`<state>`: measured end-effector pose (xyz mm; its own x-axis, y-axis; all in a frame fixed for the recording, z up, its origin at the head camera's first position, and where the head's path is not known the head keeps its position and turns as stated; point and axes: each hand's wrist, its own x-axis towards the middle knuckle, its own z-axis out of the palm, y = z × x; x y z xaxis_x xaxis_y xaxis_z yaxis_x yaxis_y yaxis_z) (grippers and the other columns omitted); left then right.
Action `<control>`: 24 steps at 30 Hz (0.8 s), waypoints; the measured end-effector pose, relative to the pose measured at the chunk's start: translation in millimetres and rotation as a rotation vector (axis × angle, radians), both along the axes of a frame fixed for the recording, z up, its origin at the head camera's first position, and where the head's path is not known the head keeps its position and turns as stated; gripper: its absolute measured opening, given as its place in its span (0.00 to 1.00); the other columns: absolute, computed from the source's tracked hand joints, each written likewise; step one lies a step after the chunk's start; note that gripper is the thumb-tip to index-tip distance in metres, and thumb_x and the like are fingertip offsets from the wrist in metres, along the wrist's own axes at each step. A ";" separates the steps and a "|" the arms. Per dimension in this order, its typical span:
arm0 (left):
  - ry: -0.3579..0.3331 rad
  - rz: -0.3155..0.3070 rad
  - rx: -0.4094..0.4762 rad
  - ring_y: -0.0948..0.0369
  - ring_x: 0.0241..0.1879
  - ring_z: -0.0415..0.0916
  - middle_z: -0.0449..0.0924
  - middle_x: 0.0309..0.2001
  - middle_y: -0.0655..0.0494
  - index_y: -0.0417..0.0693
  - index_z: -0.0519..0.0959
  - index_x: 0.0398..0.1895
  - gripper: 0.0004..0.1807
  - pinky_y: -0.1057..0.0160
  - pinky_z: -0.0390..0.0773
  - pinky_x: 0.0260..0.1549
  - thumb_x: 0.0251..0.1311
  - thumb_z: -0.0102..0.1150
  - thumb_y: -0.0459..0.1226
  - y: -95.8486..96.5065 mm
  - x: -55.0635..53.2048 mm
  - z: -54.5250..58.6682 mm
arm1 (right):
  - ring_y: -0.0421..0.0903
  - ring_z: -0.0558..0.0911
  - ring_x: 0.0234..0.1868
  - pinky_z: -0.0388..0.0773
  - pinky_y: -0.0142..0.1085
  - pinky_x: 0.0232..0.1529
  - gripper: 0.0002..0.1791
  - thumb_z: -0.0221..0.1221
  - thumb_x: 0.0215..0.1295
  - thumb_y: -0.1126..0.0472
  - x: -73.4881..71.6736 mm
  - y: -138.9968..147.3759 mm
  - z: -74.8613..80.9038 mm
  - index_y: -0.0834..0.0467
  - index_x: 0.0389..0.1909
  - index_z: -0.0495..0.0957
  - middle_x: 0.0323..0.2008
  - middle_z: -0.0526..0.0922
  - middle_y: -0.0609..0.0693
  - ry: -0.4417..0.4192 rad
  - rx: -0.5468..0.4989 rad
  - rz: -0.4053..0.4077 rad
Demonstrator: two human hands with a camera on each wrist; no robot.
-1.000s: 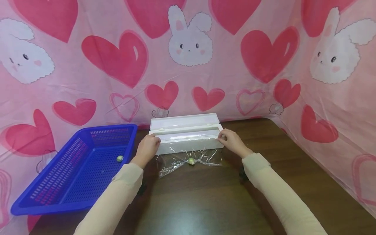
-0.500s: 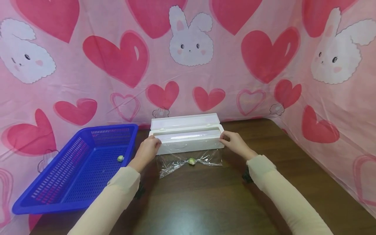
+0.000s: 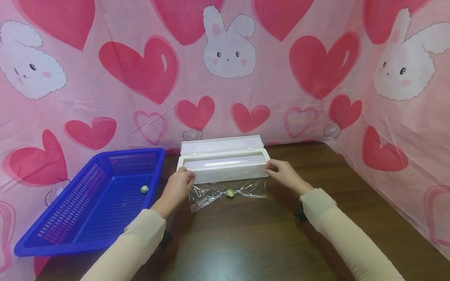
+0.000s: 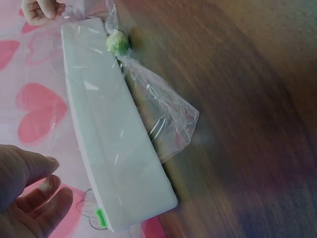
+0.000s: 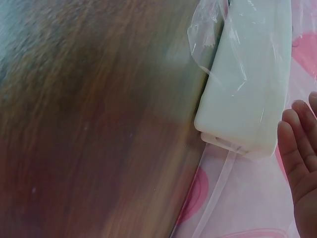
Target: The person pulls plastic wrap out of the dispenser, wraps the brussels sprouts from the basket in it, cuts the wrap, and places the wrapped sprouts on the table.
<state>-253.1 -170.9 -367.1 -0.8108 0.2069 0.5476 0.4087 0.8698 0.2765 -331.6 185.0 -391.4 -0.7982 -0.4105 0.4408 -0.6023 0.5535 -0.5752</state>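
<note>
A white cling film dispenser (image 3: 230,174) lies lengthwise at the back of the table, its lid (image 3: 221,145) tipped back and a roll of film inside. My left hand (image 3: 177,187) pinches clear film at the dispenser's front left corner, and my right hand (image 3: 285,176) pinches it at the front right corner. In the left wrist view, the left thumb and fingers (image 4: 49,163) come together beside the box. Just in front, a small Brussels sprout (image 3: 229,192) sits in a piece of clear film (image 4: 168,111) that is gathered on both sides of it.
A blue perforated basket (image 3: 66,248) stands on the left, close to my left forearm, with another Brussels sprout (image 3: 144,189) inside. The brown wooden table (image 3: 228,242) stretches toward me. Behind it hangs a pink cloth (image 3: 274,86) with hearts and rabbits.
My left hand has come slightly down and toward me along the dispenser's left end. The right hand has shifted slightly right and down. The wrapped sprout and basket stay put.
</note>
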 end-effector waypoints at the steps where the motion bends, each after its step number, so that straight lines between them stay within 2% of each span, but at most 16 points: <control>1: 0.007 -0.002 0.001 0.53 0.27 0.74 0.73 0.25 0.52 0.39 0.82 0.27 0.03 0.55 0.74 0.29 0.49 0.62 0.26 -0.2 0.9 -0.1 | 0.45 0.77 0.33 0.74 0.43 0.39 0.03 0.62 0.57 0.68 0.6 1.1 0.0 0.61 0.29 0.76 0.29 0.80 0.48 0.005 0.002 0.002; 6: 0.028 -0.004 0.009 0.52 0.28 0.74 0.74 0.26 0.50 0.39 0.81 0.25 0.03 0.55 0.74 0.31 0.48 0.61 0.25 -0.5 6.0 0.3 | 0.46 0.78 0.34 0.74 0.44 0.40 0.04 0.61 0.58 0.67 4.0 6.2 1.0 0.61 0.28 0.76 0.29 0.80 0.48 0.010 0.015 0.010; 12: 0.046 -0.006 -0.009 0.49 0.28 0.74 0.75 0.25 0.49 0.39 0.80 0.23 0.03 0.53 0.73 0.30 0.47 0.61 0.25 -1.0 12.3 -1.4 | 0.45 0.77 0.34 0.73 0.44 0.40 0.03 0.61 0.58 0.67 7.5 11.2 0.9 0.61 0.29 0.76 0.29 0.79 0.47 -0.022 0.043 0.024; 24: -0.016 0.003 -0.037 0.50 0.29 0.73 0.74 0.26 0.52 0.41 0.79 0.22 0.03 0.54 0.73 0.30 0.47 0.62 0.26 -1.1 27.8 -6.8 | 0.41 0.76 0.33 0.72 0.39 0.37 0.03 0.62 0.58 0.63 14.4 20.4 -3.0 0.58 0.29 0.77 0.29 0.79 0.43 -0.043 0.075 0.102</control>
<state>-225.3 -172.0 -373.9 -0.8201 0.2240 0.5265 0.4014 0.8810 0.2505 -317.1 205.4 -394.4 -0.7681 -0.5210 0.3722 -0.6334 0.5328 -0.5612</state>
